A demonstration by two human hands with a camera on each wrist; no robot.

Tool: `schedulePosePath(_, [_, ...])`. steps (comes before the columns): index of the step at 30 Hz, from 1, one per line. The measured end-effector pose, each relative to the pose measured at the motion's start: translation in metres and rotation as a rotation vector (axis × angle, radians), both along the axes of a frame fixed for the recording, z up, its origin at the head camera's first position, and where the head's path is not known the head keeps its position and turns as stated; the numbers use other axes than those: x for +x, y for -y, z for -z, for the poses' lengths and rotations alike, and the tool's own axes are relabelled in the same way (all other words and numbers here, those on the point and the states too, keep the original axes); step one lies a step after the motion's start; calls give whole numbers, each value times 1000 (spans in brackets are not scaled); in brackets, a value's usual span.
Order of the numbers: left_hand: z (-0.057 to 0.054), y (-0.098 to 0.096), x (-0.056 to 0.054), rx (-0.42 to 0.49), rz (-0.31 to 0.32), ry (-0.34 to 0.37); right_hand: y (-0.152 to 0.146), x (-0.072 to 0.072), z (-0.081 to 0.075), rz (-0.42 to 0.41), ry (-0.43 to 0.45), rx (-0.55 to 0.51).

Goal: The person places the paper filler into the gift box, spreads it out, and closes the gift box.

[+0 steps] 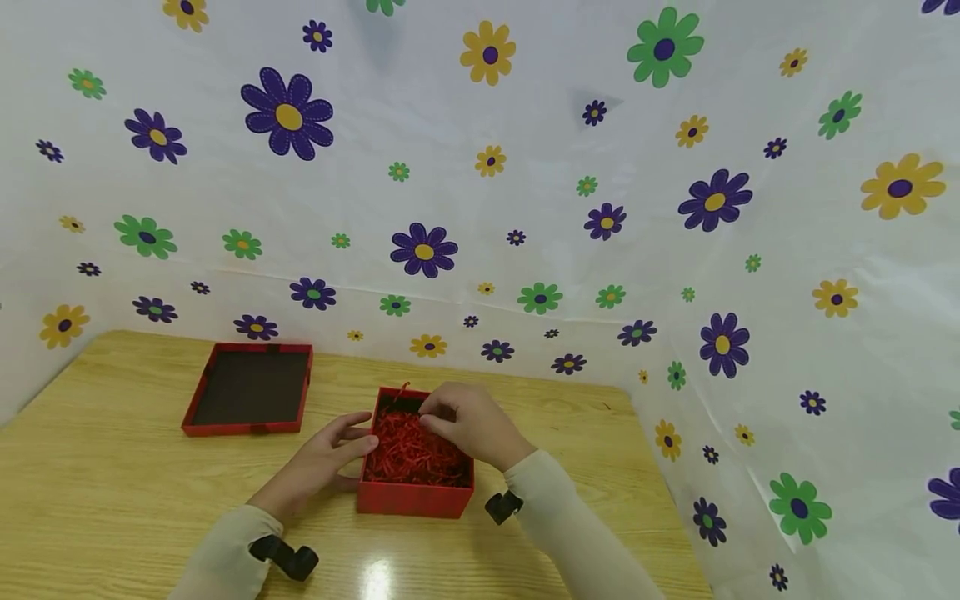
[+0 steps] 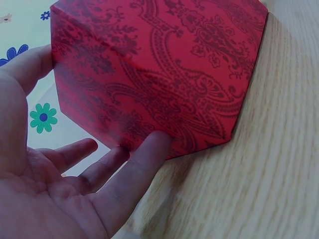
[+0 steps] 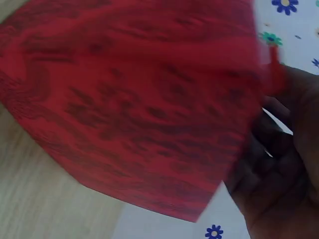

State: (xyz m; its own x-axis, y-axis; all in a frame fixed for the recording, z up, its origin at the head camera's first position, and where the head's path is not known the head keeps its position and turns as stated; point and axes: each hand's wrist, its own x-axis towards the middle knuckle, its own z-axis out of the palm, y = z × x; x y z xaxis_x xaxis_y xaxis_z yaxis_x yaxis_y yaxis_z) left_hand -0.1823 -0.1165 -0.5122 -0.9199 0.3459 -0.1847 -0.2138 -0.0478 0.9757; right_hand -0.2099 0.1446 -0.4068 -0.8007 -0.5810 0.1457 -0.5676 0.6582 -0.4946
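A red patterned box (image 1: 416,500), its lid off, stands on the table, filled with red shredded paper (image 1: 405,454). My left hand (image 1: 322,458) rests against the box's left side, fingers spread and fairly straight; in the left wrist view, fingertips (image 2: 157,142) touch the red wall. Over the box's far right corner, my right hand (image 1: 468,421) reaches in with bent fingers, thumb and forefinger pinching at the paper. In the right wrist view the wall hides part of that hand (image 3: 279,174), and a blurred red strip (image 3: 274,72) shows beside it.
The box's lid (image 1: 247,387) lies inside up at the back left, its dark inside showing. A wooden table (image 1: 112,483) carries everything. Flower-printed white sheeting (image 1: 442,196) hangs behind and to the right. One paper strand (image 1: 401,390) sticks up past the box's back rim.
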Motion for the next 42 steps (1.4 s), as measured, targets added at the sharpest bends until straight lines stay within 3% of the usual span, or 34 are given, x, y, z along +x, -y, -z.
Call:
schedulePosePath(4, [0, -1, 1, 5, -4, 2, 5, 2, 18, -106, 7, 171])
schedulePosePath(7, [1, -1, 1, 7, -10, 5, 5, 4, 22, -203, 9, 264])
schedulePosePath(14, [0, -2, 3, 10, -14, 15, 8, -3, 9, -124, 3, 189])
schedulePosePath(16, [0, -2, 4, 15, -10, 10, 12, -6, 8, -155, 58, 193])
schedulePosePath(22, [-2, -3, 5, 25, 4, 1, 20, -12, 22, -242, 340, 299])
schedulePosePath(25, [-2, -3, 5, 23, 2, -2, 23, -12, 30, -258, 369, 382])
schedulePosePath(28, [-2, -2, 4, 16, 0, 0, 26, -12, 33, -275, 341, 421])
schedulePosePath(32, [-2, -1, 3, 9, 1, 9, 23, -12, 29, -272, 319, 371])
schedulePosePath(38, [-4, -2, 4, 5, 4, 3, -6, -8, 5, -227, 301, 197])
schedulePosePath(42, [-4, -2, 5, 11, 1, 2, -41, -6, 5, -67, 240, -27])
